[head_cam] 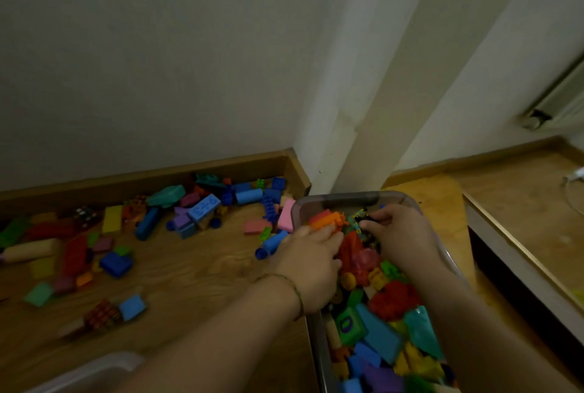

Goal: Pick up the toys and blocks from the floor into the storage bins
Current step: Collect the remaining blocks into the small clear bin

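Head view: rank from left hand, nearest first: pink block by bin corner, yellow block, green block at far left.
From the left hand:
1. pink block, just beyond it, against the bin corner
2. yellow block, mid-floor left
3. green block, far left edge

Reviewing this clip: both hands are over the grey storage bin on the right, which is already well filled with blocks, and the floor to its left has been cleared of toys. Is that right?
Not quite. The head view shows both the left hand and right hand over the well-filled grey bin, but the floor to its left is not cleared: many scattered blocks lie there.
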